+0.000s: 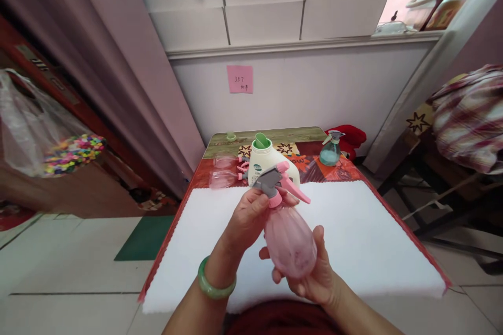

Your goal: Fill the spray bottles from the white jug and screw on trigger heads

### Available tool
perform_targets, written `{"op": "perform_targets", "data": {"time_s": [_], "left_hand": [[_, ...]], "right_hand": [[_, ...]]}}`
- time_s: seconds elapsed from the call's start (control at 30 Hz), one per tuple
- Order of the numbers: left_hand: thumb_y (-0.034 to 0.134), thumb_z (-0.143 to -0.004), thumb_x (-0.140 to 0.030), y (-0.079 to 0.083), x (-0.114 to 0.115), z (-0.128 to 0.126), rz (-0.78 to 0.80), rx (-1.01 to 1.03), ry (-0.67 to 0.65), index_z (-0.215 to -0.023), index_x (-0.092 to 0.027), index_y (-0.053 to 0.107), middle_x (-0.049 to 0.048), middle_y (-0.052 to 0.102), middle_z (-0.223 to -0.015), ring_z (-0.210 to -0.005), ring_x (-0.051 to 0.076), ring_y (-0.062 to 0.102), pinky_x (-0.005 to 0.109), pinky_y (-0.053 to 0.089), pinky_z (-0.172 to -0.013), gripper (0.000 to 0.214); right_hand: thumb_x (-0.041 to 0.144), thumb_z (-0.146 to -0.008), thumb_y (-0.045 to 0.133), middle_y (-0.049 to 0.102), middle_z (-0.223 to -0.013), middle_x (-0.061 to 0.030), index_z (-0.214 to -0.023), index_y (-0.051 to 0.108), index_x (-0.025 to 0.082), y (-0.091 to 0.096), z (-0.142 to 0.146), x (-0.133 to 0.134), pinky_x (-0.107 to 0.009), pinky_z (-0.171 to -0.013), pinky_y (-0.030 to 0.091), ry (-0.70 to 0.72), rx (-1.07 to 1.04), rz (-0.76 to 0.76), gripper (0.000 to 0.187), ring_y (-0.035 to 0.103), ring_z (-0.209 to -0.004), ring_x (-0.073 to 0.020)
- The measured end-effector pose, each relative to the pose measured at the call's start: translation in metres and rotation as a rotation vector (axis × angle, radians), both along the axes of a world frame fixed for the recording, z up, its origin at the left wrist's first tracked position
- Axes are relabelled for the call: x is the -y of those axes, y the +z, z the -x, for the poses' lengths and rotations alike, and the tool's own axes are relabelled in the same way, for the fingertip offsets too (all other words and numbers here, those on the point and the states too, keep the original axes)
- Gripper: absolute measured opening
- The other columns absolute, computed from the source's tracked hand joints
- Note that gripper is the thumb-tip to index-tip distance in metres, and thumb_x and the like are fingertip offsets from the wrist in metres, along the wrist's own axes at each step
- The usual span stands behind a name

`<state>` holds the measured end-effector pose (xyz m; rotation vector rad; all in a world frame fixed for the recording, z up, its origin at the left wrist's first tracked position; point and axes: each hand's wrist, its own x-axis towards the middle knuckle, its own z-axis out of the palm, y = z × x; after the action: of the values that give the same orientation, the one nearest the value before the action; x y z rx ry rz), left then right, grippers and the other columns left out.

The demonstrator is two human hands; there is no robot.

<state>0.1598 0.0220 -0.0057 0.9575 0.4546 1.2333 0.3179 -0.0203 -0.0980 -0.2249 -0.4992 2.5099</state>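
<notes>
A pink spray bottle (291,241) with a grey and pink trigger head is tilted above the white cloth, held in both hands. My left hand (251,217), with a green bangle at the wrist, is closed around its neck just under the sprayer. From below and the right, my right hand (316,280) cups the bottle's rounded body. Behind the sprayer stands a white detergent jug (263,159) with a green spout, partly hidden by it. Two more pink spray bottles (223,179) lie on their sides left of the jug.
A teal spray bottle (330,153) stands at the table's back right, near a red cloth item (356,138). A small green cap (231,136) sits at the back left. White cloth (353,235) covers the table's front. Plaid fabric (471,115) is at right.
</notes>
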Motion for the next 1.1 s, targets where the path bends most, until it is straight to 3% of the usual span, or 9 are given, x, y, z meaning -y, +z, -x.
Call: {"op": "perform_targets", "data": {"time_s": [0.2, 0.37, 0.47, 0.53, 0.6, 0.73, 0.83, 0.97, 1.1], "left_hand": [[0.071, -0.088, -0.042, 0.003, 0.003, 0.007, -0.067, -0.033, 0.052, -0.090, -0.016, 0.080, 0.0100, 0.073, -0.090, -0.089, 0.025, 0.071, 0.042, 0.053, -0.093, 0.028], [0.076, -0.085, -0.038, -0.003, 0.007, 0.002, -0.035, -0.014, 0.244, -0.091, -0.019, 0.080, 0.0053, 0.071, -0.088, -0.097, 0.024, 0.070, 0.043, 0.049, -0.103, 0.020], [0.072, -0.088, -0.038, -0.006, 0.006, -0.002, 0.011, 0.045, 0.334, -0.098, -0.022, 0.078, 0.0038, 0.072, -0.090, -0.095, 0.022, 0.070, 0.042, 0.049, -0.102, 0.019], [0.070, -0.090, -0.039, -0.005, 0.005, -0.003, 0.010, 0.083, 0.374, -0.100, -0.022, 0.077, 0.0034, 0.071, -0.089, -0.092, 0.021, 0.070, 0.043, 0.050, -0.102, 0.020], [0.068, -0.091, -0.041, -0.002, 0.003, -0.002, -0.010, 0.102, 0.362, -0.098, -0.021, 0.076, 0.0034, 0.068, -0.086, -0.091, 0.022, 0.069, 0.045, 0.050, -0.102, 0.023], [0.068, -0.090, -0.045, 0.003, 0.001, 0.002, -0.029, 0.085, 0.282, -0.093, -0.018, 0.075, 0.0045, 0.065, -0.080, -0.093, 0.026, 0.069, 0.050, 0.049, -0.102, 0.028], [0.071, -0.088, -0.044, 0.002, 0.002, 0.003, -0.026, 0.023, 0.262, -0.097, -0.018, 0.077, 0.0066, 0.070, -0.084, -0.095, 0.027, 0.070, 0.049, 0.049, -0.101, 0.028], [0.075, -0.085, -0.041, -0.001, 0.002, 0.001, -0.001, -0.005, 0.349, -0.094, -0.020, 0.079, 0.0065, 0.074, -0.096, -0.100, 0.024, 0.069, 0.043, 0.048, -0.103, 0.023], [0.075, -0.087, -0.039, 0.003, 0.002, -0.004, 0.050, 0.088, 0.373, -0.100, -0.024, 0.077, 0.0033, 0.073, -0.102, -0.097, 0.021, 0.070, 0.040, 0.051, -0.100, 0.020]], "right_hand": [[0.092, -0.064, 0.062, 0.074, -0.104, -0.0129, -0.121, 0.066, 0.017, 0.005, 0.004, 0.004, -0.016, -0.045, 0.050, -0.067, 0.088, 0.043, 0.094, 0.073, -0.077, -0.0188], [0.060, -0.060, 0.089, 0.062, -0.135, -0.0139, -0.138, 0.052, 0.027, 0.002, 0.011, 0.005, -0.039, -0.069, 0.062, -0.716, 0.502, -0.428, 0.093, 0.067, -0.106, -0.0325], [0.046, -0.044, 0.101, 0.053, -0.145, -0.0126, -0.141, 0.044, 0.031, -0.008, 0.017, 0.005, -0.053, -0.109, 0.047, -1.121, 0.814, -0.652, 0.114, 0.053, -0.131, -0.0382], [0.056, -0.037, 0.100, 0.043, -0.154, -0.0135, -0.150, 0.030, 0.034, -0.008, 0.020, 0.004, -0.056, -0.115, 0.039, -1.198, 0.792, -0.635, 0.135, 0.044, -0.141, -0.0391], [0.079, -0.051, 0.083, 0.042, -0.156, -0.0153, -0.155, 0.022, 0.034, -0.001, 0.019, 0.000, -0.054, -0.105, 0.049, -1.021, 0.605, -0.437, 0.128, 0.050, -0.137, -0.0371], [0.099, -0.074, 0.027, 0.068, -0.123, -0.0233, -0.140, 0.050, 0.016, 0.014, 0.009, -0.012, -0.033, -0.053, 0.058, -0.173, 0.242, -0.013, 0.108, 0.075, -0.086, -0.0291], [0.097, -0.076, 0.031, 0.074, -0.104, -0.0201, -0.129, 0.059, 0.011, 0.014, 0.006, -0.014, -0.022, -0.041, 0.048, 0.036, 0.123, 0.031, 0.105, 0.072, -0.063, -0.0202], [0.074, -0.076, 0.069, 0.069, -0.120, -0.0147, -0.137, 0.054, 0.022, 0.008, 0.011, -0.007, -0.034, -0.065, 0.061, -0.466, 0.335, -0.174, 0.081, 0.072, -0.090, -0.0261], [0.048, -0.054, 0.096, 0.048, -0.149, -0.0137, -0.147, 0.040, 0.029, -0.003, 0.013, -0.004, -0.052, -0.106, 0.048, -1.082, 0.775, -0.563, 0.111, 0.050, -0.133, -0.0377]]}}
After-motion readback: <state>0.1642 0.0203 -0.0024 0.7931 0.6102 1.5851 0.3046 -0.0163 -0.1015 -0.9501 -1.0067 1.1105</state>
